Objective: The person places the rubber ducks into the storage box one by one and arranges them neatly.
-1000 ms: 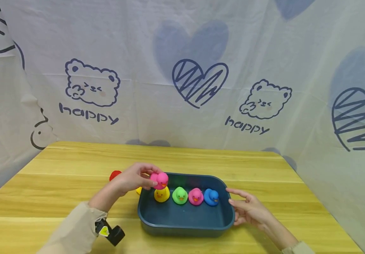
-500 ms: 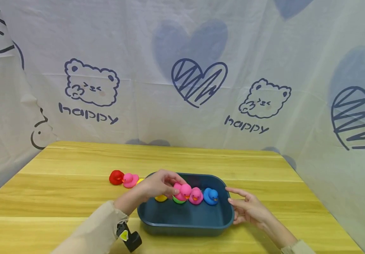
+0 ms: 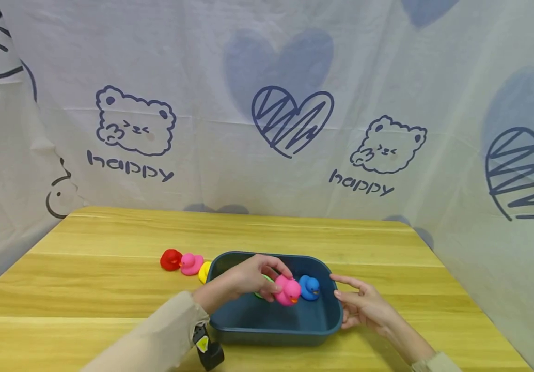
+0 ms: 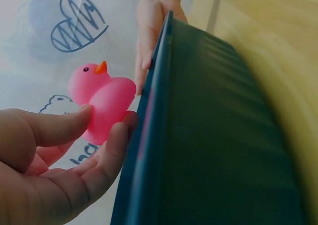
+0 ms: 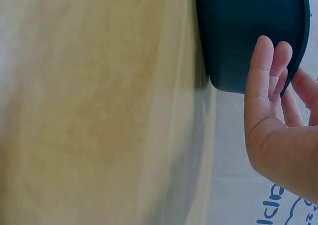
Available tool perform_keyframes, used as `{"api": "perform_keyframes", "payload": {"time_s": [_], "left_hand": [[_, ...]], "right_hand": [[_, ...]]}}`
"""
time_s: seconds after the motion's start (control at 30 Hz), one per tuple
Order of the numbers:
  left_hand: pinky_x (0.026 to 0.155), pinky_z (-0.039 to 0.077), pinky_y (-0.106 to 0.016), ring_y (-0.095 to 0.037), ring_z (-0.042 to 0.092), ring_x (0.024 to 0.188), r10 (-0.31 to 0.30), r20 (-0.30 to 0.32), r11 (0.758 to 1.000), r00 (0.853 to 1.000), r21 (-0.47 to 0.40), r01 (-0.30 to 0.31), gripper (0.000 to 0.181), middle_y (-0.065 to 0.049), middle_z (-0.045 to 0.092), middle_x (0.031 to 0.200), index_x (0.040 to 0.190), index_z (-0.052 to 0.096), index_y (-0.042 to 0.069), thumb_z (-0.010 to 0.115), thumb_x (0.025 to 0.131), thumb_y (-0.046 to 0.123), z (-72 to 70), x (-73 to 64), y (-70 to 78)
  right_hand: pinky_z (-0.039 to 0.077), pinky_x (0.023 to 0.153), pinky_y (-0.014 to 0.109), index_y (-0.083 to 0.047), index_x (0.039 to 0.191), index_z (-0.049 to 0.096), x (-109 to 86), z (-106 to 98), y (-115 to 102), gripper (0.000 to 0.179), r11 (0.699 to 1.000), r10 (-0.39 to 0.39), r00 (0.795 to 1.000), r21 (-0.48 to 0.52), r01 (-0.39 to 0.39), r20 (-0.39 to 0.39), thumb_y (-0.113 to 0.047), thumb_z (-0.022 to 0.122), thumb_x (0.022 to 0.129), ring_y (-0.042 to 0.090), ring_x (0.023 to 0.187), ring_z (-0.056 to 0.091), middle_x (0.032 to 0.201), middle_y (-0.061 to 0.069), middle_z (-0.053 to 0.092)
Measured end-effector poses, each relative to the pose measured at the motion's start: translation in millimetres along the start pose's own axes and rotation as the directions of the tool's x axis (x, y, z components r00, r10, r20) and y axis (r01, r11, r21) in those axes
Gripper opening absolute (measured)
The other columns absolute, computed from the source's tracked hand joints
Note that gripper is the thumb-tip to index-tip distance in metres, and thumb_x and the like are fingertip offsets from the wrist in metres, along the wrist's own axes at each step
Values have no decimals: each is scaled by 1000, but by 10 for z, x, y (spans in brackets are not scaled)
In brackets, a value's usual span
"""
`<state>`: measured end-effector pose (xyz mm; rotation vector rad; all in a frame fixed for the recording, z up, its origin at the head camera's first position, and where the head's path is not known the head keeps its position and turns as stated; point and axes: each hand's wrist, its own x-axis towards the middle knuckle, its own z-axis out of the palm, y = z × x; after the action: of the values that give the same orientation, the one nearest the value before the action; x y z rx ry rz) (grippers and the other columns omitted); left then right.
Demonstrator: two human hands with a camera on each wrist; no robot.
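Observation:
My left hand (image 3: 257, 275) pinches a pink rubber duck (image 3: 288, 292) between thumb and fingers, above the inside of a dark teal tub (image 3: 271, 338). The left wrist view shows this duck (image 4: 107, 98) upright beside the tub's rim. Inside the tub sit a blue duck (image 3: 309, 288) and a green duck (image 3: 268, 279), the green one mostly covered by the left fingers. The tub's yellow duck and other pink duck are hidden. My right hand (image 3: 364, 305) touches the tub's right end; in the right wrist view its fairly straight fingers (image 5: 261, 71) lie against the outer wall.
Left of the tub, a red duck (image 3: 171, 260), another pink duck (image 3: 191, 264) and a partly hidden yellow duck (image 3: 204, 272) stand on the wooden table (image 3: 109, 299). A patterned white cloth (image 3: 220, 155) hangs behind the table.
My left hand has carried the pink duck rightward, from over the tub's left end past the green duck, and slightly lower. My right hand and the tub have stayed in place.

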<state>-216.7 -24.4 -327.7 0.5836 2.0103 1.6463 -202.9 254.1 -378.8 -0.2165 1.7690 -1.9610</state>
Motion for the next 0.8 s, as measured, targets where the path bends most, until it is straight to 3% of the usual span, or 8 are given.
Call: {"api": "perform_keyframes", "payload": {"time_s": [0.3, 0.8], "left_hand": [[60, 53, -36, -18, 57, 63, -43, -2, 998, 999, -56, 43, 25, -12, 55, 82, 101, 60, -7, 59, 76, -14, 133, 112, -54], [54, 52, -34, -15, 54, 52, -171, -48, 983, 984, 53, 173, 21, -10, 58, 74, 93, 64, -3, 57, 77, -15, 321, 255, -126]], "right_hand": [[52, 53, 29, -2, 138, 27, 1, 0, 2, 55, 1000, 2, 1000, -1, -2, -1, -14, 53, 90, 13, 53, 60, 64, 5, 61], [52, 52, 29, -4, 138, 28, -7, 7, 2, 55, 1000, 9, 1000, -2, -9, -6, -15, 53, 91, 13, 51, 59, 62, 5, 59]]}}
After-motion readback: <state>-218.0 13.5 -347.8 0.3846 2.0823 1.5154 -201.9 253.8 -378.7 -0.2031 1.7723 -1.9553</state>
